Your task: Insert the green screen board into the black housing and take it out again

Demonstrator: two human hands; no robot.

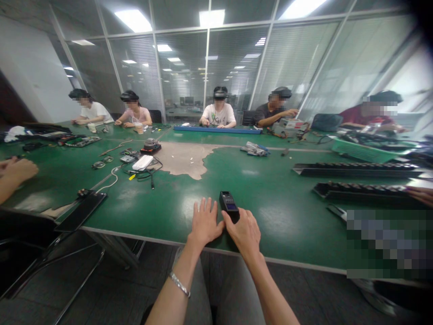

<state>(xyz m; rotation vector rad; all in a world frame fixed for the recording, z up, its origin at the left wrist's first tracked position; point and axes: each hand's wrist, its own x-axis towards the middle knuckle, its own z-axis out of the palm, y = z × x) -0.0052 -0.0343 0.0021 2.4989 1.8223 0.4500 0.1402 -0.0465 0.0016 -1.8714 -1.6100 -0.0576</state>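
Note:
My left hand (204,222) lies flat on the green table (280,212) near its front edge, fingers stretched out and apart, holding nothing. A silver bracelet sits on that wrist. Right beside it, my right hand (244,231) grips the near end of a small black device (228,203) with a bluish screen, which rests on the table and points away from me. The two hands almost touch at the thumbs.
A black tablet (81,211) lies at the left edge. Cables, a white box (142,162) and small parts sit mid-left. Long black strips (358,169) lie at right. Several people sit around the table's far and side edges; another person's hand (18,170) rests at left.

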